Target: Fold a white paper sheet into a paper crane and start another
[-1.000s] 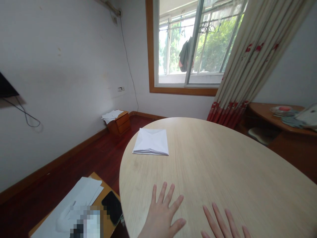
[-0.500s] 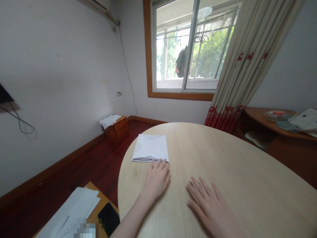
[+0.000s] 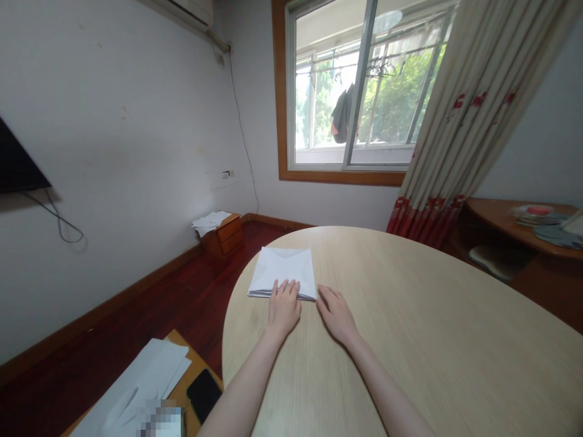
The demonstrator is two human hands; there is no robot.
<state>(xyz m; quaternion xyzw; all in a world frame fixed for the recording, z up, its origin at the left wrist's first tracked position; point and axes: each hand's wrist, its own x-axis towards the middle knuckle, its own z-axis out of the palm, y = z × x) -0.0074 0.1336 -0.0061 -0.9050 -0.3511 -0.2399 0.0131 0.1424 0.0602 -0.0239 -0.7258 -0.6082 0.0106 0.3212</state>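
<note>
A stack of folded white paper lies near the far left edge of a round light-wood table. My left hand lies flat with its fingers stretched out, the fingertips resting on the near edge of the paper. My right hand lies flat on the table just right of it, fingers extended, its fingertips at the paper's near right corner. Neither hand holds anything.
Left of the table, low down, a wooden stool carries white sheets and a black phone. A small wooden cabinet with papers stands by the wall. A curtain hangs at the window; a wooden desk is at right.
Both hands have slid forward across the table from the near edge to the folded paper. The left hand's fingertips now rest on the paper, and the right hand has come up beside it.
</note>
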